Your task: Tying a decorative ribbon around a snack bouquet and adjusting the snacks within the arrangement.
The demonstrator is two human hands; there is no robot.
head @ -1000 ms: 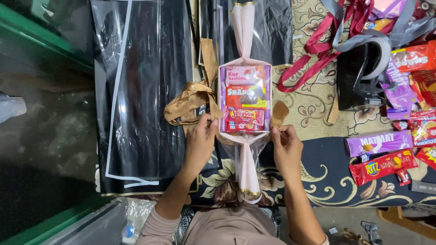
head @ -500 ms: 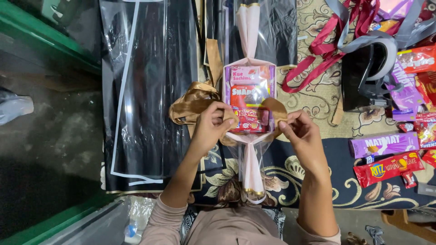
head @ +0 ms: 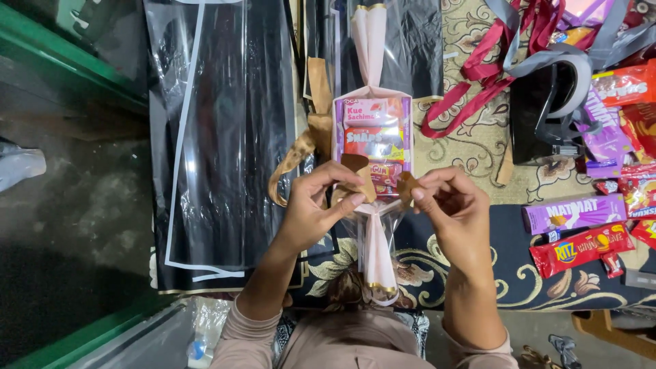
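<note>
Left hand (head: 316,208), right hand (head: 447,205) — both pinching gold ribbon (head: 359,176) over snack bundle (head: 372,140).

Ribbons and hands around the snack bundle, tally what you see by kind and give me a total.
Gold ribbon: 1
Red ribbon: 1
Grey ribbon: 1
Wrapped snack bundle: 1
Hands, left hand and right hand, both pinching the gold ribbon: 2
Total: 6
</note>
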